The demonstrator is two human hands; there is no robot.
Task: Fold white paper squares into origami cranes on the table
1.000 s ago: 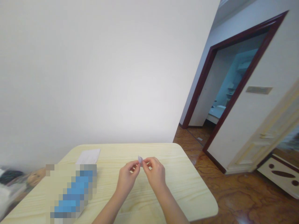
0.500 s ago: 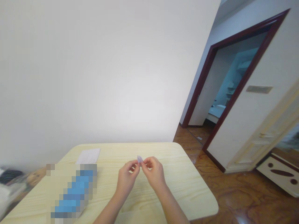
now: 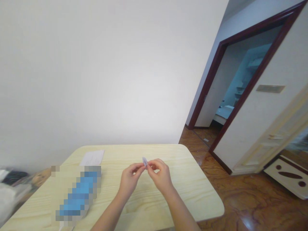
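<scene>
A small folded piece of pale paper is pinched between the fingertips of both hands above the table. My left hand grips it from the left, thumb and forefinger pressed together. From the right, my right hand pinches it too, its thumb against the forefinger. The fingertips of the two hands nearly touch, and they hide the paper's lower part. A flat white sheet lies at the table's far left, away from both hands.
A pixelated blue object covers part of the light wood table at left. White wall rises behind the table. To the right are a wood floor, a dark red door frame and a low cream cabinet.
The folded paper tilts slightly differently between my fingertips, and my fingers have shifted a little around it. The whole view has moved slightly.
</scene>
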